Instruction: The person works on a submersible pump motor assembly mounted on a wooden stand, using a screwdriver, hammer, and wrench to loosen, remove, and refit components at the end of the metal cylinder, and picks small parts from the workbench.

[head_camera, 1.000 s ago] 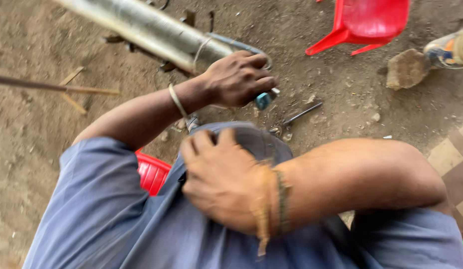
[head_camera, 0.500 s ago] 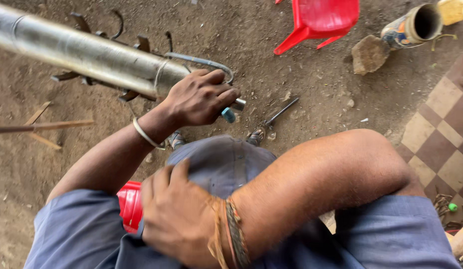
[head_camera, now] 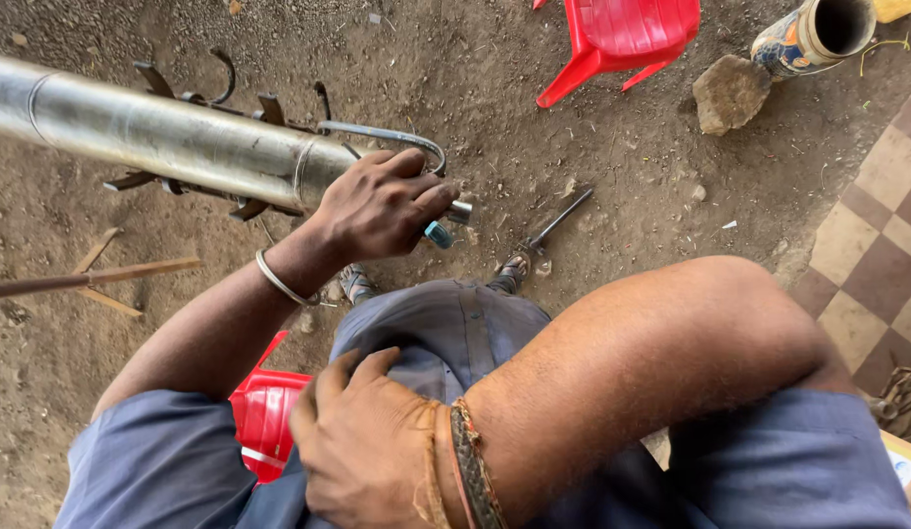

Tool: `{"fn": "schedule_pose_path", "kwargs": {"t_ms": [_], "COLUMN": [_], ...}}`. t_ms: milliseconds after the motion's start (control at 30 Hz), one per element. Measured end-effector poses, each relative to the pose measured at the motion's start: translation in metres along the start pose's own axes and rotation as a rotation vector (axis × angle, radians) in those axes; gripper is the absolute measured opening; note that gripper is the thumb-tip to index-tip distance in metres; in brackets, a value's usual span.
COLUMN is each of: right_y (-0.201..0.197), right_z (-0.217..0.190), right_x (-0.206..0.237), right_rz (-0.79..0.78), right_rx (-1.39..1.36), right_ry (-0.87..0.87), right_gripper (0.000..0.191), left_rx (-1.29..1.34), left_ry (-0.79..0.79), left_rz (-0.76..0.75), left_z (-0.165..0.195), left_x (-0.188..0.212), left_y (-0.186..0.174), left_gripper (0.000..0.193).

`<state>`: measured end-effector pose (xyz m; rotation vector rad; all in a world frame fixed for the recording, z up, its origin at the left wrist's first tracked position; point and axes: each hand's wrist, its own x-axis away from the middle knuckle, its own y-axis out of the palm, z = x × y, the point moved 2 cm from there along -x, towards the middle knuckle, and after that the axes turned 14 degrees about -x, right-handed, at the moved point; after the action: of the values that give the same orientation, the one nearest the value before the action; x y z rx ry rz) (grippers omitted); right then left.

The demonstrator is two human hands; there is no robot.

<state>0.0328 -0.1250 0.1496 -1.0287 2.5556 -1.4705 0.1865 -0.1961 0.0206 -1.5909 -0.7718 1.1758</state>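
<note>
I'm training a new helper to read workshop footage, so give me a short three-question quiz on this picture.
1. True or false: the left hand rests on the end of the long metal pipe.
2. Where is the right hand? A) on the person's own knee B) holding the red plastic chair C) lifting the stone
3. What kind of ground lies under the pipe?

Key: 1 true. 2 A, it lies flat on the blue trouser cloth. 3 Bare dirt, with checkered tiles off to one side.
</note>
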Motion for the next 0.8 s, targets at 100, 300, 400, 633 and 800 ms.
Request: {"fn": "schedule_pose_path", "kwargs": {"t_ms": [100,300,400,633,800], "right_y": [0.009,0.035,0.042,0.032,0.021], "right_z": [0.002,0.018,0.02,0.025,0.034], "right_x": [-0.004,-0.024,-0.054,-0.043,-0.036], "right_rz": [0.102,0.332,-0.12,-0.14,-0.364], "right_rx": [0.066,-0.056,-0.035,0.264,-0.081], "right_ry": [0.091,-0.111,0.306,0.335,0.297], "right_gripper": [0.042,0.042,0.042,0.05,0.041], "left_rx": [0.035,0.014,0.043,-0.008,0.022], "left_ry": [-0.013,-0.012,0.0,-0.007,-0.004], "left_rz": [-0.006,-0.002,0.049,-0.035,-0.023], "left_z": [-0.001,-0.001,-0.001,-0.002,-0.002], "left_x": [-0.004,-0.012,-0.011,-0.007,-0.006], "left_y": [-0.004,-0.008,-0.009,-0.004,-0.002], "left_gripper": [0.021,0.033,0.036,0.037,0.038]}}
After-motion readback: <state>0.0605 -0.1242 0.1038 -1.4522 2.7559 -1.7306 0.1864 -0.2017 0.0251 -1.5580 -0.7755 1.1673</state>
